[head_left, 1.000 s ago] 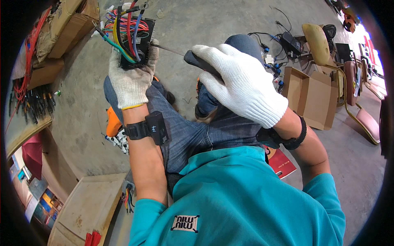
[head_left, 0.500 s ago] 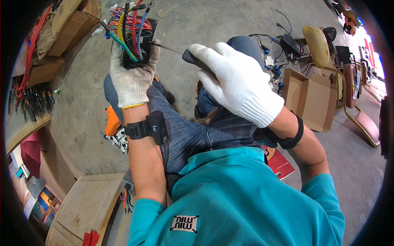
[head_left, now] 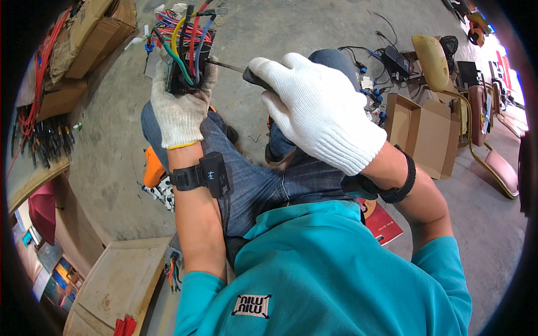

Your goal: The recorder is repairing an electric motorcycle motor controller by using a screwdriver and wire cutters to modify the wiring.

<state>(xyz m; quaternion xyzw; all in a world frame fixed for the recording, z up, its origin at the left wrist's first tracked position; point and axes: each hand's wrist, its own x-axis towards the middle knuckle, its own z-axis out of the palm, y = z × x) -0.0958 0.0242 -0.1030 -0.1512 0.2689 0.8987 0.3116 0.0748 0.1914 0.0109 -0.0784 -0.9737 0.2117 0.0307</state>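
Observation:
My gloved left hand (head_left: 178, 112) holds a black electronic unit (head_left: 182, 79) with a finned side and thick green, yellow, black, red and blue cables, plus a bundle of thin wires, at the top left. My right hand (head_left: 319, 112), in a white knit glove, is closed on the dark handle of a screwdriver (head_left: 252, 78). Its thin shaft runs leftward to the unit's right side, beside my left fingertips; I cannot make out exactly where the tip rests.
Cardboard boxes (head_left: 101, 39), red wire coils (head_left: 42, 78) and black cables stand at the left. At the right are an open box (head_left: 420, 140), adapters with cords (head_left: 397, 63) and chairs (head_left: 499, 162). An orange object (head_left: 154, 168) lies by my left knee; a pale board (head_left: 112, 274) is at lower left.
The unit has tilted slightly in my left hand, so more of its silver finned side shows. My right hand and screwdriver have shifted slightly left and up.

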